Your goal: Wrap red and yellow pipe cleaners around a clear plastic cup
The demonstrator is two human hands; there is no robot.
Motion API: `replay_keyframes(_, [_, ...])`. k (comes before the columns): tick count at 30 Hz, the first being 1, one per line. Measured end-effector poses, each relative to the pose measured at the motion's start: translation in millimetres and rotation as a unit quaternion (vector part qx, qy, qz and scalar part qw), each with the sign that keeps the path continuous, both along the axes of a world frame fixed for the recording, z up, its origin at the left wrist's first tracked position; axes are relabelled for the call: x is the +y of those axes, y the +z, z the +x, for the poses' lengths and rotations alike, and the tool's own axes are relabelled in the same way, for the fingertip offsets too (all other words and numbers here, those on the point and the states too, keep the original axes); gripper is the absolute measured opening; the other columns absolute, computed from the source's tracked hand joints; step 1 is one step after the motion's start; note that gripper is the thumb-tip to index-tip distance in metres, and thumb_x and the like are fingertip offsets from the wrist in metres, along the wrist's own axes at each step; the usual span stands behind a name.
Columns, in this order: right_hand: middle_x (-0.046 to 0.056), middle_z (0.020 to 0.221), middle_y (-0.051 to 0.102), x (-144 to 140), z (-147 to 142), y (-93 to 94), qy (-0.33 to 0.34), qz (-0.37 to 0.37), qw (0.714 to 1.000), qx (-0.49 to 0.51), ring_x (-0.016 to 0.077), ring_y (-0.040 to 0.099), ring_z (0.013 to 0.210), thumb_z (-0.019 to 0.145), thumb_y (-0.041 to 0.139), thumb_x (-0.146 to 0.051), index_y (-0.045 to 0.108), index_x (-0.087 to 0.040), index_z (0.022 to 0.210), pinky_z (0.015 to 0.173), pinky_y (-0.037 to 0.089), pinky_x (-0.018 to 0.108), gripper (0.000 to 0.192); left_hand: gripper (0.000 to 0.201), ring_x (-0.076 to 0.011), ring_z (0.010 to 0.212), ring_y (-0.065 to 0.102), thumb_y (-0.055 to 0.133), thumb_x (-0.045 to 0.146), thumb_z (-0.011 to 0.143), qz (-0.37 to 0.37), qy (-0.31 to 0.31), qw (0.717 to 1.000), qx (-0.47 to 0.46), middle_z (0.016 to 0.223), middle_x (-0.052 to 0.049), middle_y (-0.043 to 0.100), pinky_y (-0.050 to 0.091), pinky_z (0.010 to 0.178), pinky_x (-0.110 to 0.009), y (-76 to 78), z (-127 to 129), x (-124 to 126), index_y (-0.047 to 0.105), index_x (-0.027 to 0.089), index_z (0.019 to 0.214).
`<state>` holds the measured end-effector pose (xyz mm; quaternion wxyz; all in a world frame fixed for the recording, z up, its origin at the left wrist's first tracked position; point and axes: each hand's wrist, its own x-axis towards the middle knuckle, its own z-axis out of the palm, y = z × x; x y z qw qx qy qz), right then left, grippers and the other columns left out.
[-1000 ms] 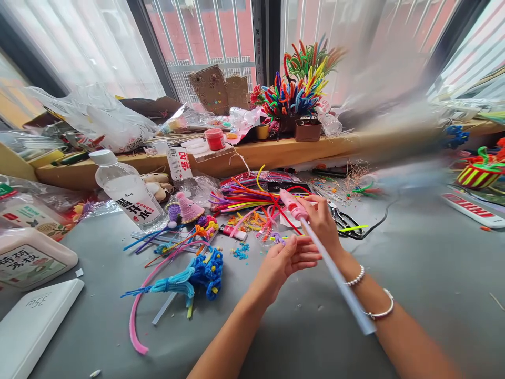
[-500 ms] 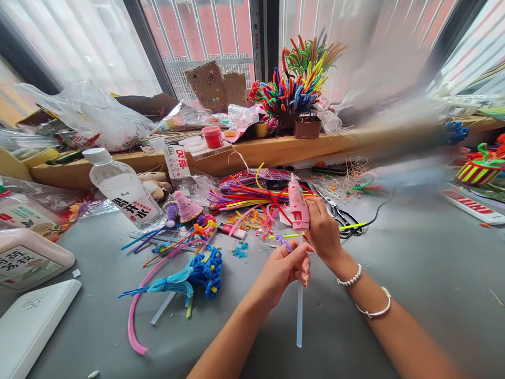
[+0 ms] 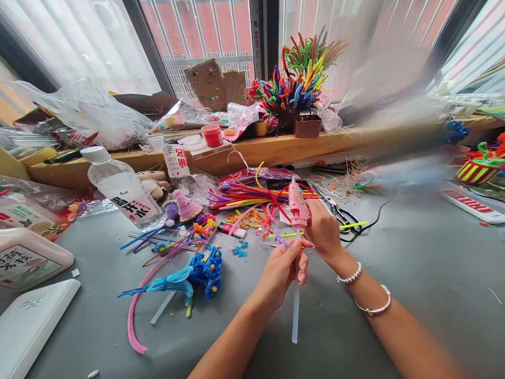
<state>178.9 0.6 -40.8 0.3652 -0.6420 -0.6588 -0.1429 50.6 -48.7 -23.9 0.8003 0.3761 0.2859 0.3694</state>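
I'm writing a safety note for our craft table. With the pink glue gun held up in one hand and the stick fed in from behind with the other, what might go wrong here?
The glue gun in the right hand points its nozzle over the heap of pipe cleaners; a drip could stick them together. The left hand grips the long glue stick near the gun, so it might bend or snap if pushed crooked. The black cord trails past the scissors and could snag.

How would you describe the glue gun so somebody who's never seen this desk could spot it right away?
Start at the grey table below the window and find the two hands at its middle. The right hand holds the pink glue gun upright, just in front of the loose pile of pipe cleaners. It is the only pink plastic tool, with a long clear glue stick trailing from its back, pinched by the left hand.
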Motion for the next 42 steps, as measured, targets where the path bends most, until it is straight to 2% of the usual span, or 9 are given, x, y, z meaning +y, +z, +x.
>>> replay_keyframes(5, [0.007,0.075,0.058,1.7,-0.5,-1.0,0.018,0.015,0.999,0.033,0.0196,0.053,0.065,0.08,0.042,-0.04,0.05,-0.017,0.079,0.049,0.033,0.026,0.024,0.03,-0.001,0.031,0.024,0.051,0.043,0.077,-0.01,0.063,0.998,0.003,0.042,0.01,0.032,0.019,0.035,-0.017,-0.6,1.1,0.6,0.054,0.014,0.078])
replay_keyframes(9, [0.007,0.073,0.056,2.2,-1.0,-3.5,0.017,0.018,1.0,0.018,0.0201,0.052,0.065,0.081,0.04,-0.043,0.05,-0.018,0.079,0.05,0.033,0.026,0.027,0.035,-0.0004,0.03,0.02,0.052,0.048,0.074,-0.006,0.065,0.998,0.012,0.042,0.011,0.029,0.015,0.035,-0.017,-0.5,0.0,0.9,0.053,0.014,0.077])
replay_keyframes(17, [0.008,0.077,0.056,2.7,-2.0,-6.0,0.026,0.0,0.999,-0.031,0.0191,0.053,0.063,0.082,0.041,-0.036,0.05,-0.016,0.083,0.048,0.032,0.026,0.021,0.032,0.0003,0.027,0.019,0.059,0.044,0.07,-0.015,0.064,0.998,0.004,0.039,0.012,0.027,0.014,0.033,-0.018,-3.2,-3.9,5.9,0.053,0.013,0.074])
replay_keyframes(22, [0.008,0.076,0.057,2.5,-3.9,-3.7,0.014,-0.006,0.999,-0.038,0.0177,0.052,0.059,0.081,0.042,-0.031,0.05,-0.016,0.081,0.045,0.03,0.025,0.017,0.027,0.0001,0.028,0.022,0.055,0.039,0.074,0.003,0.075,0.997,0.001,0.04,0.011,0.03,0.016,0.034,-0.018,-5.1,-1.9,5.4,0.054,0.012,0.077])
replay_keyframes(27, [0.009,0.079,0.057,0.4,-5.8,-0.9,-0.044,-0.041,0.998,-0.021,0.0173,0.052,0.056,0.079,0.043,-0.024,0.049,-0.015,0.083,0.043,0.027,0.025,0.011,0.032,-0.0015,0.03,0.027,0.049,0.043,0.078,0.047,0.084,0.994,0.048,0.041,0.01,0.035,0.019,0.034,-0.018,-3.0,3.1,3.4,0.056,0.012,0.08])
replay_keyframes(34, [0.008,0.076,0.058,1.8,-6.6,-2.9,-0.043,-0.04,0.997,-0.051,0.0177,0.053,0.058,0.081,0.043,-0.031,0.05,-0.014,0.083,0.045,0.027,0.025,0.019,0.031,-0.0022,0.026,0.022,0.049,0.044,0.077,0.059,0.125,0.986,0.089,0.034,0.011,0.029,0.017,0.031,-0.018,-3.2,4.2,5.6,0.054,0.014,0.071])
replay_keyframes(42, [0.009,0.084,0.058,0.7,-11.8,1.4,-0.034,-0.135,0.985,-0.097,0.0164,0.054,0.061,0.082,0.044,-0.029,0.051,-0.013,0.086,0.045,0.026,0.025,0.018,0.03,-0.0014,0.025,0.02,0.052,0.043,0.073,0.034,0.13,0.989,0.07,0.032,0.012,0.029,0.018,0.031,-0.017,-5.2,1.9,10.4,0.049,0.015,0.066])
